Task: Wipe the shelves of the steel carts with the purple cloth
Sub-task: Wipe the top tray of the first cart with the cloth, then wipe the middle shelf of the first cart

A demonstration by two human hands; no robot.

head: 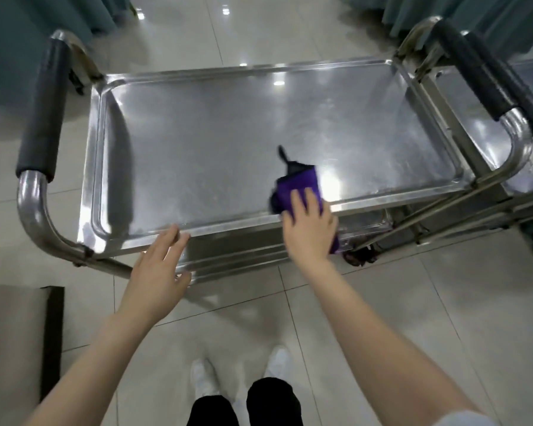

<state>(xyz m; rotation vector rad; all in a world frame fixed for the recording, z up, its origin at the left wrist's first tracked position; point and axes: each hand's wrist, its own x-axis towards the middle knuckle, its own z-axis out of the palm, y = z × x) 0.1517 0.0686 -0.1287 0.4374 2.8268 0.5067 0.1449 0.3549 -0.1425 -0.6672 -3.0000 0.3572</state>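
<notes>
The steel cart's top shelf (pixel 228 133) was a shallow tray with a raised rim, its surface scuffed and reflecting the ceiling lights. The purple cloth (pixel 302 182) lay folded in it at the near edge, right of centre. A dark corner of the cloth stuck up toward the middle, and a purple end hung over the near rim. The right hand (pixel 310 226) lay flat on the cloth with straight, spread fingers, pressing it down rather than grasping it. The left hand (pixel 160 272) was open and held nothing. Its fingers reached to the near rim of the shelf left of centre, though actual contact could not be made out. A lower shelf (pixel 243 256) showed beneath the top one. Black foam sleeves covered the cart's left handle (pixel 42 118) and right handle (pixel 474 69). A second steel cart (pixel 486 139) stood just beside it on the right. Teal curtains (pixel 13 41) hung behind, over a pale tiled floor (pixel 382 302). The person's white shoes (pixel 203 376) showed at the bottom of the view.
</notes>
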